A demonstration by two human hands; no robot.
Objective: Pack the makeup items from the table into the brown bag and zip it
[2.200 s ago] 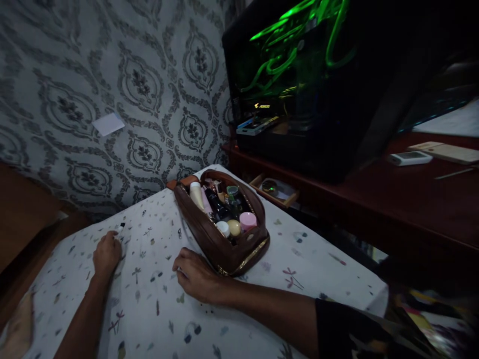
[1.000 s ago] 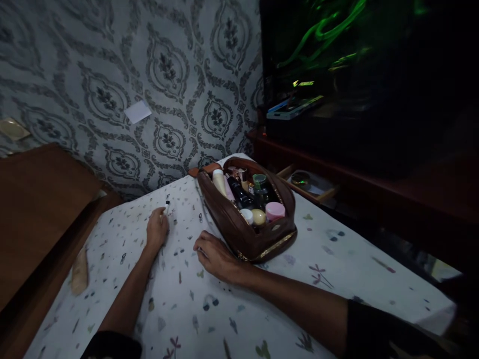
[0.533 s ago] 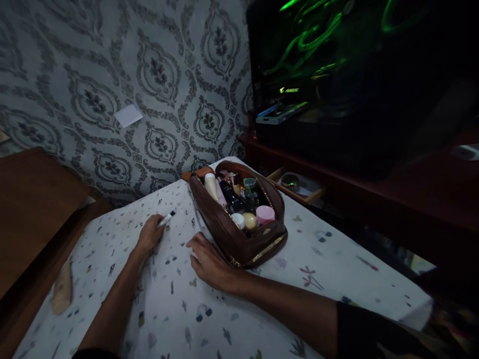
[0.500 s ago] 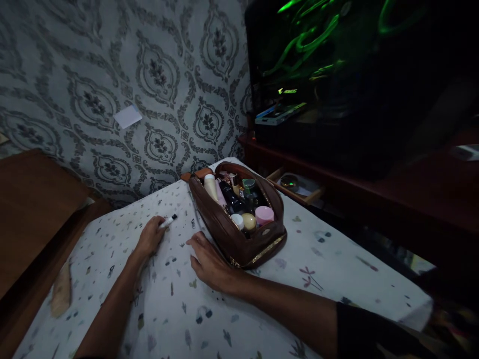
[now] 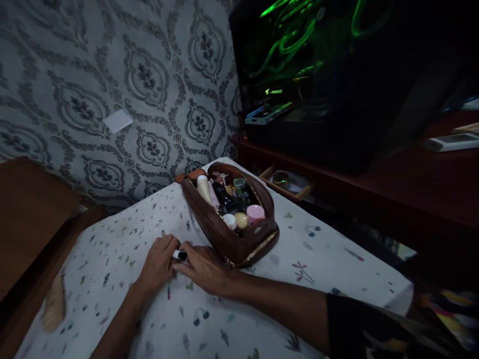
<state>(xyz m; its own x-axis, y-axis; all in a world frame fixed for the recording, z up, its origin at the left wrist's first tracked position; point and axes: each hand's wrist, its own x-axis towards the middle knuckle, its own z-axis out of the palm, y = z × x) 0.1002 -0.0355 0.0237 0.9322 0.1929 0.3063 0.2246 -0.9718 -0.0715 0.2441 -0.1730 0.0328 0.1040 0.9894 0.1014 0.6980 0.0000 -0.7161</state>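
Observation:
My left hand (image 5: 159,262) is closed around a small white tube (image 5: 175,254) with a black cap (image 5: 182,255); most of the tube is hidden by the fingers. From the other side, the thumb and forefinger of my right hand (image 5: 204,269) close about the black cap. Both hands are low over the patterned white sheet (image 5: 127,249). Just beyond my right hand stands an unzipped brown cosmetics bag (image 5: 209,224). Packed in it are a cream-coloured tube (image 5: 203,188), a black tube (image 5: 223,197), a pink-lidded jar (image 5: 255,213) and several other containers.
A long beige object (image 5: 54,304) lies at the left edge of the sheet. Behind the bag, a small drawer (image 5: 295,192) stands pulled out under a dark red desk (image 5: 352,189) with a screen (image 5: 299,60). Patterned wallpaper (image 5: 145,75) covers the wall at the back.
My left hand has brought the white tube right and nearer to me, up to my right hand. My right fingers have closed in on the cap. The view has shifted slightly.

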